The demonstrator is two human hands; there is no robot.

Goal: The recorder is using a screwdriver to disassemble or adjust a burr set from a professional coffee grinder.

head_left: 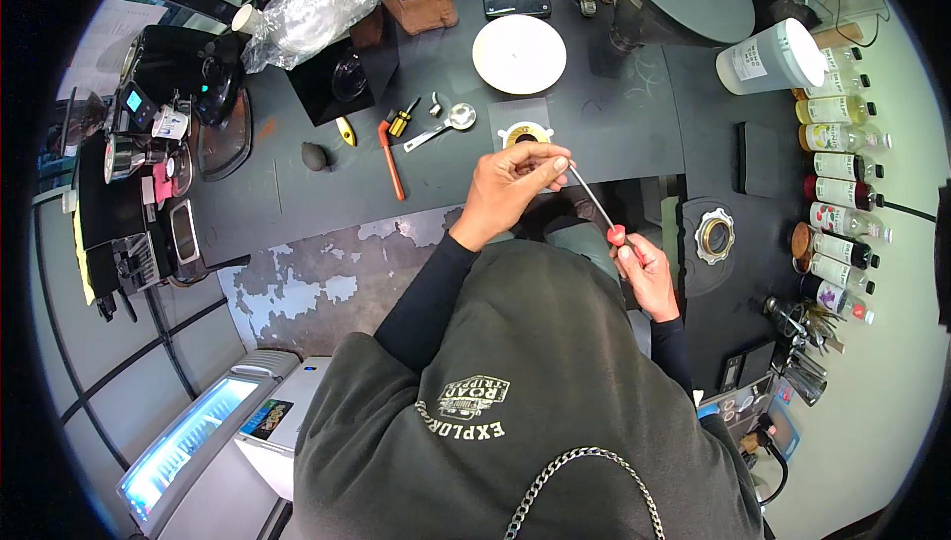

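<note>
Between both hands, over the front edge of the dark table, a thin metal rod with a red end (594, 200) slants down to the right. My left hand (507, 191) pinches its upper tip between thumb and fingers. The fingers of my right hand (649, 277) are closed round the red end; what kind of tool it is I cannot make out. Just beyond my left hand lies a white scalloped ring with a dark centre (513, 131), partly hidden by the fingers. A similar ring part (714, 237) rests on the right-hand counter.
Left of my hands lie a measuring spoon (458, 118), a red-orange tool (391, 162), a small yellow-handled screwdriver (400, 123) and a dark rubber bulb (315, 156). Farther back are a white round plate (519, 54) and a white tub (763, 56). Bottles (842, 164) line the right wall.
</note>
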